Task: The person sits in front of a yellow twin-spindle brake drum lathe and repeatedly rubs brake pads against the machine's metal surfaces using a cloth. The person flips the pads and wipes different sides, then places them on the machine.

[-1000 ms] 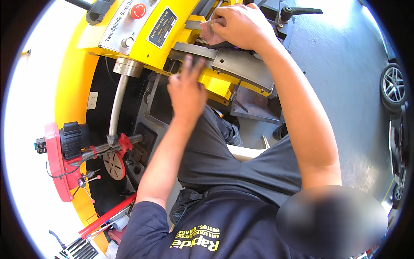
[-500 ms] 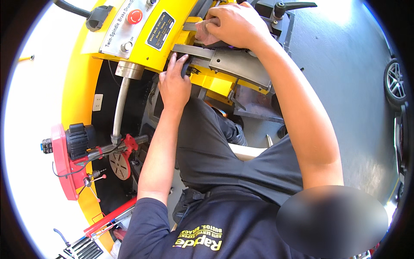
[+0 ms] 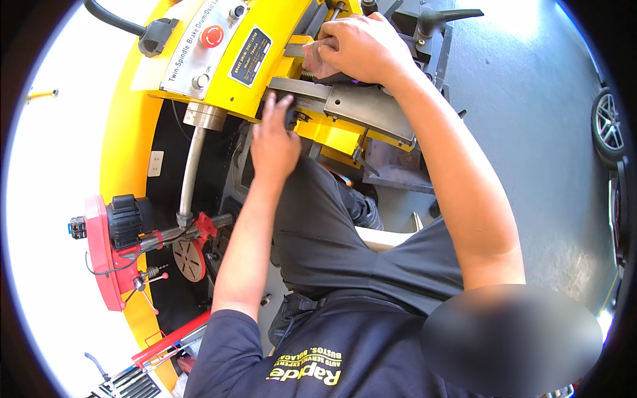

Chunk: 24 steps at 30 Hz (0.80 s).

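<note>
A red drill [image 3: 108, 255] stands on the left. By the yellow machine [image 3: 273, 18], the left hand [image 3: 274, 142] has its fingers out, a bit apart. Next, near a gray metal bar [image 3: 302, 88], is a pink sheet [image 3: 317, 64], pinched by the right hand [image 3: 366, 50].

To my left I have a red metal drill press [image 3: 103, 255] with a ribbed black motor [image 3: 129, 222] and a round, slotted red table [image 3: 190, 260]. A white rectangular wall outlet [image 3: 156, 163] sits above it, a long red metal bar [image 3: 176, 337] below. Off to my right, a silver multi-spoke wheel with a black tyre [image 3: 607, 123] borders the smooth grey floor [image 3: 517, 132].
</note>
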Available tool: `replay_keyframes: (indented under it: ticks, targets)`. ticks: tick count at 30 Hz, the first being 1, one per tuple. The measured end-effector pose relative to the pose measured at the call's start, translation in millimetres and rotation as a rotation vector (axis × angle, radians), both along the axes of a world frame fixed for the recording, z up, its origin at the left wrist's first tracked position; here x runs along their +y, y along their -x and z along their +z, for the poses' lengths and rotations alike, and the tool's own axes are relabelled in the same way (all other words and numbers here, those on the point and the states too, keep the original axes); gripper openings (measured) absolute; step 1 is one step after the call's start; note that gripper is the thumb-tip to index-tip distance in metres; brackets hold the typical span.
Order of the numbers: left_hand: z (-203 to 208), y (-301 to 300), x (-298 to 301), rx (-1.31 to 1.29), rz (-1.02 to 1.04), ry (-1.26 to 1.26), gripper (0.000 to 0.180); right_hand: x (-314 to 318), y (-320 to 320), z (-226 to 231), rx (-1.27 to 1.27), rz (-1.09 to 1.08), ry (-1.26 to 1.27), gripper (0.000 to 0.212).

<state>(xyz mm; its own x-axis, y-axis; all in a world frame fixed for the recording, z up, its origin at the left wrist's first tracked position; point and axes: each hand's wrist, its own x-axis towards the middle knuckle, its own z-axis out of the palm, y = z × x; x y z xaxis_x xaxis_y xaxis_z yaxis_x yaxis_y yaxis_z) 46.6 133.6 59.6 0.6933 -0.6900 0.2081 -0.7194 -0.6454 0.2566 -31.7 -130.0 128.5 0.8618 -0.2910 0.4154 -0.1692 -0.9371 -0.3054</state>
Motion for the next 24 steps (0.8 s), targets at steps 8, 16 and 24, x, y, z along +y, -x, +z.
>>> replay_keyframes:
  ticks: [8, 16, 24]
  targets:
    - [-1, -12, 7, -0.021, -0.034, 0.031, 0.07, -1, -7, -5, -0.005, -0.032, 0.029, 0.036]
    - [3, -24, 13, 0.035, -0.044, -0.044, 0.074, 1, -4, 0, 0.009, -0.028, 0.034, 0.036]
    - [11, -23, 19, 0.071, -0.076, -0.081, 0.077, 3, -6, 0, 0.056, -0.04, -0.003, 0.037]
